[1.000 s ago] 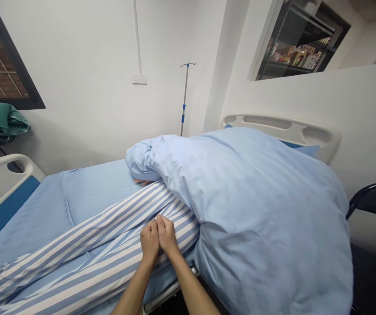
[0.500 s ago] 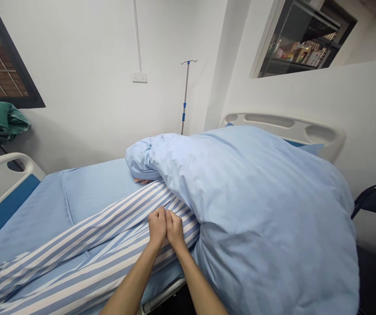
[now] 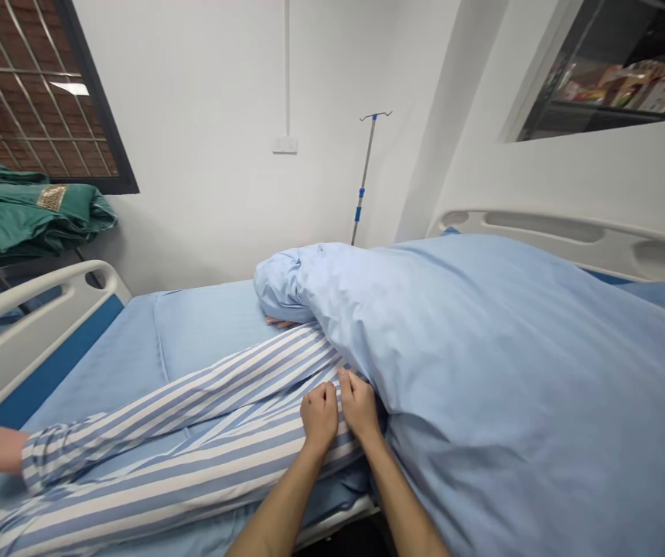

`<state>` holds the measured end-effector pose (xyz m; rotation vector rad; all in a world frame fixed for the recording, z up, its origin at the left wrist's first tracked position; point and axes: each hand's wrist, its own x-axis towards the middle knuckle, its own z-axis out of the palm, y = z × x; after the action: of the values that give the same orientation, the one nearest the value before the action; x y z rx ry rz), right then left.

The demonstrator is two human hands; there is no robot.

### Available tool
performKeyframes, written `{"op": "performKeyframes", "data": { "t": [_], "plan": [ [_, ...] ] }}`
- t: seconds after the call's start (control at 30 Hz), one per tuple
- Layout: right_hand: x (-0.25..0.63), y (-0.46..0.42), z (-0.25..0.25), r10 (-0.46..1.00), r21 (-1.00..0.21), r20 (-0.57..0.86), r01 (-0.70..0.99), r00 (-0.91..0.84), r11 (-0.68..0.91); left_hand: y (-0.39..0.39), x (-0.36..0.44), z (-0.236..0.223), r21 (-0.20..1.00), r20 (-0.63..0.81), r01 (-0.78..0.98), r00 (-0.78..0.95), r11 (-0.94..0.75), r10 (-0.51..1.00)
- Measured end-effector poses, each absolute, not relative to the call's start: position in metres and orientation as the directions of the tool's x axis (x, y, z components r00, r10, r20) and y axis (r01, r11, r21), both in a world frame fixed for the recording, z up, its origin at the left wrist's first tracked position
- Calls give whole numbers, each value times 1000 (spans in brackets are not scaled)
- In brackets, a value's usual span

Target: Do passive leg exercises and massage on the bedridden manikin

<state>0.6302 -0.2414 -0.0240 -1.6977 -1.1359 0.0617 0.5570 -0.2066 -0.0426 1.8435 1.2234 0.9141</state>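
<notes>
from the head view, the left hand (image 3: 319,414) and right hand (image 3: 359,404) are resting on a striped pyjama leg (image 3: 193,441) running diagonally away beneath a blue duvet (image 3: 500,387); the fingers (image 3: 345,379) are curling narrowly, any grip unclear; the right hand is lying nearer the duvet

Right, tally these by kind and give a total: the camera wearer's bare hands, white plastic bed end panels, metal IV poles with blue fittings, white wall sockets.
Camera wearer's bare hands, left hand and right hand: 2
White plastic bed end panels: 2
Metal IV pole with blue fittings: 1
White wall socket: 1
Total: 6
</notes>
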Motion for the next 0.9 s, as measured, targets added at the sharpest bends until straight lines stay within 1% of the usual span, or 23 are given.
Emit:
{"op": "performKeyframes", "data": {
  "t": [0.1, 0.27, 0.33, 0.43, 0.5, 0.6, 0.7, 0.8, 0.9],
  "plan": [
    [637, -237, -38, 641, -784, 433, 616, 634, -80, -206, 558, -41, 882, 152, 391, 290, -262, 945],
    [636, -235, -46, 638, -777, 414, 617, 649, -124, -200, 538, -44, 929, 142, 265, 386, -257, 911],
    [635, -237, -44, 630, -772, 408, 618, 661, -149, -193, 512, -48, 945, 120, 241, 376, -222, 919],
    [635, -238, -45, 627, -761, 391, 620, 674, -193, -177, 446, -56, 960, 72, 241, 275, -141, 959],
    [635, -238, -47, 642, -748, 379, 629, 666, -212, -166, 389, -58, 940, 94, 307, 177, -145, 980],
    [638, -237, -50, 656, -720, 351, 640, 668, -267, -151, 299, -55, 882, 138, 441, 90, -164, 986],
    [640, -235, -52, 660, -696, 315, 638, 682, -328, -141, 219, -50, 793, 170, 591, 13, -144, 985],
    [640, -234, -52, 665, -671, 276, 634, 694, -384, -135, 160, -49, 695, 199, 714, -72, -89, 977],
    [639, -234, -50, 666, -659, 253, 629, 702, -412, -131, 124, -58, 584, 190, 811, -120, -14, 974]
  ]
}}
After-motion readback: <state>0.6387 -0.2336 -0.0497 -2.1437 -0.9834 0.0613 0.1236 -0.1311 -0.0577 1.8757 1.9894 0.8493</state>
